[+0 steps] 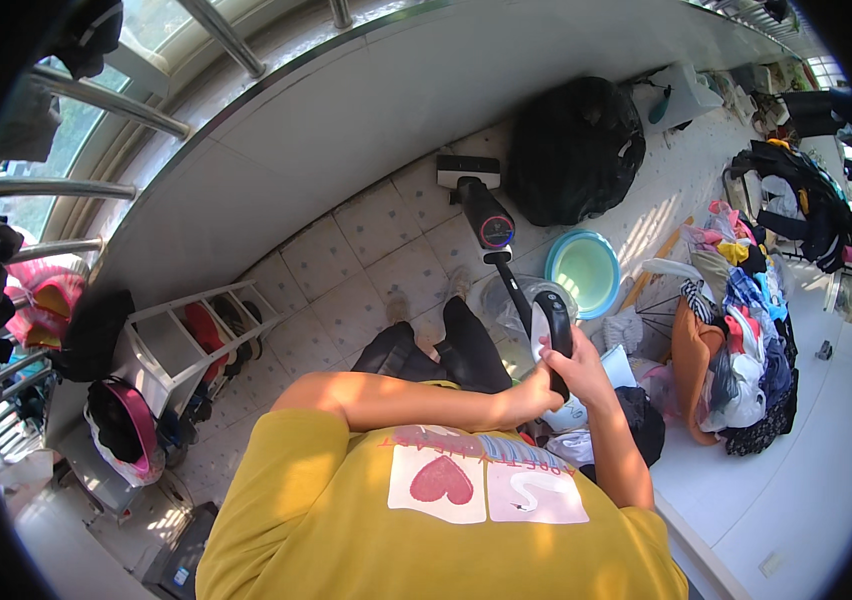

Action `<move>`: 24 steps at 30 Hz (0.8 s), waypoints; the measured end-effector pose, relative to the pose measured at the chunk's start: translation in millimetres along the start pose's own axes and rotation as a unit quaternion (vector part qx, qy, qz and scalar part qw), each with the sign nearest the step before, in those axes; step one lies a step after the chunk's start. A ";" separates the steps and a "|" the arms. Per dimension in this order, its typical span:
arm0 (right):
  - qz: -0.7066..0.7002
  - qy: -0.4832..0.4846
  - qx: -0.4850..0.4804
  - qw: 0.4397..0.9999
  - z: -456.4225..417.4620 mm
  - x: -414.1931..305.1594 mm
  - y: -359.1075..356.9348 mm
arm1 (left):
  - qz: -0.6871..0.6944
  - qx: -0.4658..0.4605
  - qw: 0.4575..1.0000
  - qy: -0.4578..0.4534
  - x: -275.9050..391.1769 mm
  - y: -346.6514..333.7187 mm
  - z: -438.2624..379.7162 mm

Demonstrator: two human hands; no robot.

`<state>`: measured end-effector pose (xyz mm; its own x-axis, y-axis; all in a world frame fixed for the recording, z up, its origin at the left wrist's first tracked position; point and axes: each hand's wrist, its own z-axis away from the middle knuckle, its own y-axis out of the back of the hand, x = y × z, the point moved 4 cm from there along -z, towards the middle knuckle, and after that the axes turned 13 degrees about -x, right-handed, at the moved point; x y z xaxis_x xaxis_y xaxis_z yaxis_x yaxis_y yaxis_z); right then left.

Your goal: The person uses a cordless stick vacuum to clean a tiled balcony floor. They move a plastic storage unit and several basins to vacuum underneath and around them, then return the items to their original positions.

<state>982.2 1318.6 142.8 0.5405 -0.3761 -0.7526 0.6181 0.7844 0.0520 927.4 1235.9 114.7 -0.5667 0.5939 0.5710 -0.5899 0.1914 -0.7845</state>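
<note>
A cordless upright floor cleaner [487,217] stands ahead of me, its black body bearing a ring-shaped lit display. Its wide floor head [469,171] rests on the tiles near the wall. From the body a thin pole [514,289] slants back to a black and white handle [550,319]. My right hand [576,364] is wrapped around that handle from the right. Lower down, my left hand [535,391] reaches across my body and closes at the handle's lower end; its fingers are partly hidden.
A large black plastic bag [576,154] sits beside the floor head. Right of the pole is a light green basin [583,274] with a blue rim. Piled clothes [752,352] lie on a white surface [793,442]. At left stands a white rack [193,330] with shoes.
</note>
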 end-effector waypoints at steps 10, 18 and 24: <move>0.237 -0.043 0.048 0.969 16.0 -35.7 136.8 | -0.212 0.165 0.962 -0.058 36.4 86.3 55.5; 0.210 -0.012 -0.039 0.977 -29.5 -46.4 140.5 | -0.034 0.604 0.780 -0.158 -88.7 160.6 163.9; 0.148 0.047 -0.067 0.986 -56.4 -59.3 138.0 | 0.030 0.625 0.763 -0.163 -145.8 115.9 142.1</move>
<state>1003.3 1476.9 157.5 0.6258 -0.0785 -0.7760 0.3567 0.9136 0.1953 859.9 1060.4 -25.1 -0.6062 0.3072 0.7335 -0.5293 -0.8442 -0.0839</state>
